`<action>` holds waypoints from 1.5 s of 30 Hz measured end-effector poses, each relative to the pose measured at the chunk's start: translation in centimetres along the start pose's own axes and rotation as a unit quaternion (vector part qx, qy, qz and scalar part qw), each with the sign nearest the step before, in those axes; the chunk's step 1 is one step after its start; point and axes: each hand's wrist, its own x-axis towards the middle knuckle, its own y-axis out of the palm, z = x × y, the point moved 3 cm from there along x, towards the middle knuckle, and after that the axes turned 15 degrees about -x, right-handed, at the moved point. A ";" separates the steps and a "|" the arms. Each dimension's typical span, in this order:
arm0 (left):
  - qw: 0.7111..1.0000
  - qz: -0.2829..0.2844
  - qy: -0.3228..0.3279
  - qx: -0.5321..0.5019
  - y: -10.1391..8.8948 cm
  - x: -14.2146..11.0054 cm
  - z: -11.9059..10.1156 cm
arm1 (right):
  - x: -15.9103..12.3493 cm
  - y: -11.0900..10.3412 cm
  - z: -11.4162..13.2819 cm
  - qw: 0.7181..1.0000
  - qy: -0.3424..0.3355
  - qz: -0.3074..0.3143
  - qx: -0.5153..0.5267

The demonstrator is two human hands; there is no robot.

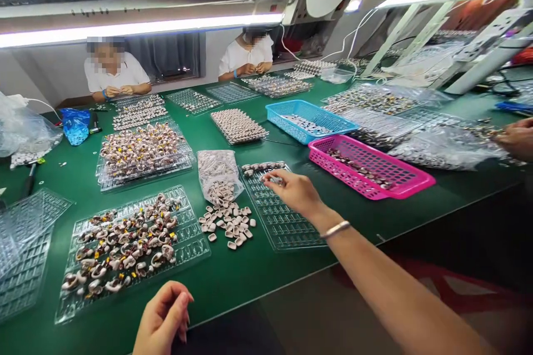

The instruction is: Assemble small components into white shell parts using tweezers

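Observation:
My right hand (296, 193), with a bangle at the wrist, reaches over a clear plastic tray (283, 227). Its thumb and fingers pinch a small part, mostly hidden, near a row of beige parts (263, 167) at the tray's far end. My left hand (164, 316) is by the table's front edge, its fingers curled and nothing visible in them. Beyond it another clear tray (195, 238) bears many curved beige pieces (125, 244) with dark and yellow bits. Between the trays, small beige shells (233, 227) spill from an open plastic bag (216, 166).
A pink basket (400, 180) and a blue basket (287, 122) hold small parts. Loaded trays (144, 150) and a block of beige parts (238, 126) stand farther back. Two people (110, 69) work across the green table (183, 150). Another person's hand (518, 138) is at right.

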 end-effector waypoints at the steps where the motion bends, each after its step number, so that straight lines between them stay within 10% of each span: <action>1: 1.000 -0.003 0.005 0.004 -0.1 0.1 0.1 | 1.3 0.6 -1.4 1.000 0.015 0.002 -0.022; 8: 0.998 0.001 0.021 0.054 -0.4 0.2 0.0 | 4.1 4.6 -3.9 0.994 0.017 0.019 -0.103; 15: 0.993 0.028 0.018 0.115 -1.0 0.1 -1.1 | 3.1 3.2 -2.1 0.994 -0.022 -0.049 -0.093; 19: 0.982 0.010 0.067 0.177 -1.4 0.3 -1.6 | 0.1 2.5 5.2 0.992 -0.105 -0.060 -0.034; 24: 0.928 -0.017 0.179 0.326 -2.1 0.6 -3.2 | -6.9 4.2 18.0 0.943 -0.318 0.082 0.044; 27: 0.909 -0.014 0.191 0.369 -2.8 0.5 -3.7 | -8.6 5.3 21.4 0.925 -0.359 0.121 0.040; 36: 0.923 -0.034 0.196 0.329 -3.4 0.7 -3.2 | -7.8 7.3 20.1 0.917 -0.376 0.112 0.074; 45: 0.927 -0.031 0.225 0.300 -2.0 0.6 -2.2 | -10.1 4.8 18.7 0.927 -0.309 0.051 0.205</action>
